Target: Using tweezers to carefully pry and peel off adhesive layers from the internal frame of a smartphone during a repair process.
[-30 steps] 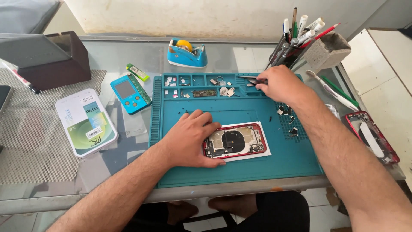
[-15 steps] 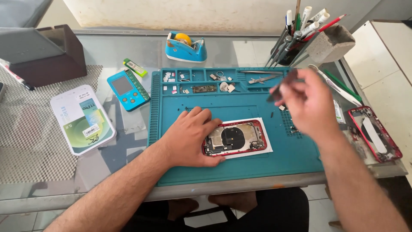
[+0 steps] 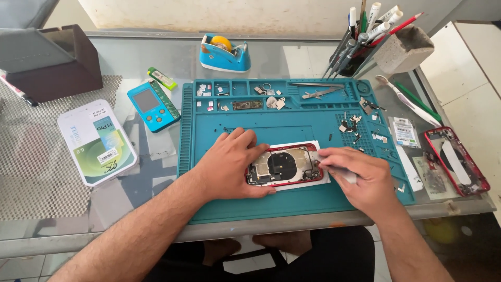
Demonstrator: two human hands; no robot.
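Observation:
An opened red phone housing (image 3: 284, 165) lies on a white sheet on the teal work mat (image 3: 292, 201). My left hand (image 3: 229, 164) lies flat on the mat with its fingers against the housing's left end. My right hand (image 3: 355, 177) is at the housing's right end, closed on a thin silver tool (image 3: 342, 174) whose tip touches the phone's edge. Small screws and parts (image 3: 357, 128) lie on the mat above my right hand.
Tweezers (image 3: 318, 94) and small parts sit in the mat's top trays. A blue tape dispenser (image 3: 224, 54), a holder of pens and tools (image 3: 383, 39), a blue handheld device (image 3: 153, 106), a white box (image 3: 97, 141) and a second red phone frame (image 3: 456, 162) surround the mat.
My right hand came down from the mat's top tray area, with a tool in it, to the right end of the phone housing. My left hand stayed on the housing.

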